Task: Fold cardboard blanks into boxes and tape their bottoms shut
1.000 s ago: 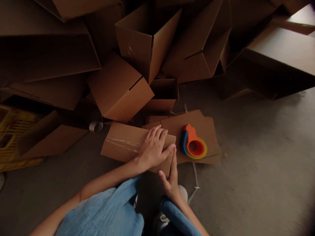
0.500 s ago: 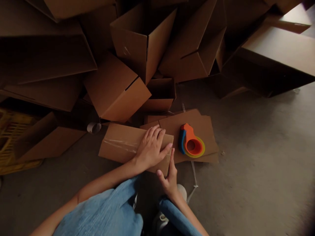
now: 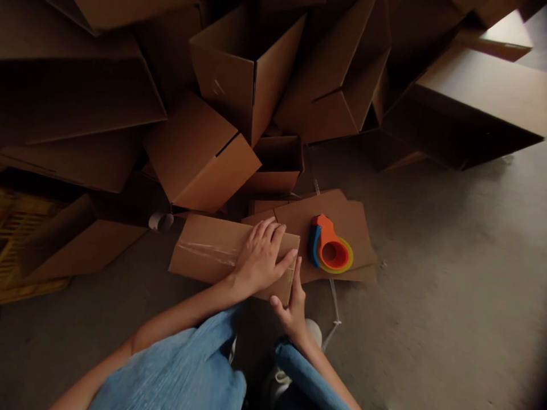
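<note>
The left hand (image 3: 260,263), fingers spread wide, presses flat on a closed tan cardboard box with clear tape across it (image 3: 205,250); the right hand (image 3: 293,310), narrowly parted, cups its near corner (firming that edge seems the work in hand, and it wants steady pressure). Beyond, a bright orange-and-blue tape dispenser (image 3: 327,245) sits on a flat brown cardboard sheet (image 3: 342,225), before open cardboard boxes (image 3: 277,162), their insides too shadowed to tell.

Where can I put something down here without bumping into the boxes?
The widest bare patch is the concrete floor right of the flat cardboard sheet holding the tape dispenser. A smaller patch lies left of the taped box under the left hand. It's crowded up top, with heaped cardboard boxes, and by the yellow crate.
</note>
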A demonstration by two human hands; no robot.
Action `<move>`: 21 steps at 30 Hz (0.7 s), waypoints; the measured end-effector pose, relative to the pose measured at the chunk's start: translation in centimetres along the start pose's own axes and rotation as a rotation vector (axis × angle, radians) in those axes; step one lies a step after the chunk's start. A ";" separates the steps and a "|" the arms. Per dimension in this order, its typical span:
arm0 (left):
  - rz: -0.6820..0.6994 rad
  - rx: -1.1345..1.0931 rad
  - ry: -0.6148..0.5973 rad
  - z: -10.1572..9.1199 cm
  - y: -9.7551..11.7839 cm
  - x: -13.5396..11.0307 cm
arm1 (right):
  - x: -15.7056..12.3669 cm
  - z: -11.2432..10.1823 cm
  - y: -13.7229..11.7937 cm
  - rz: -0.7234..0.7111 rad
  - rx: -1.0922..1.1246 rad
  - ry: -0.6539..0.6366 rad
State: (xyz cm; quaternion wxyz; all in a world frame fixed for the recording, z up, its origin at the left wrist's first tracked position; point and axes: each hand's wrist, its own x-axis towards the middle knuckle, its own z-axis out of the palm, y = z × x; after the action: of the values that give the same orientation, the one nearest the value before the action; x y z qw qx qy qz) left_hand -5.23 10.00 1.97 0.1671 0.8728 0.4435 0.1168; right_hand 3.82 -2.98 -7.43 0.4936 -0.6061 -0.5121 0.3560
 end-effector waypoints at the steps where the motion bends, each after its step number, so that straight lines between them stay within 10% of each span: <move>1: 0.001 0.000 -0.004 0.0 0.0 0.0 | 0.1 0.0 0.0 -0.003 0.009 0.002; 21: 0.021 0.005 0.027 0.2 -0.2 -0.1 | 0.6 -0.9 0.5 0.071 -0.057 -0.126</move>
State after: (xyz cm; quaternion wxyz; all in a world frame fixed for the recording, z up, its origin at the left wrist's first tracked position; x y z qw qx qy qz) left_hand -5.38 10.00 1.75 0.1576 0.8762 0.4368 0.1290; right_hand 4.90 -2.59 -7.65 0.4301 -0.6140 -0.5303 0.3959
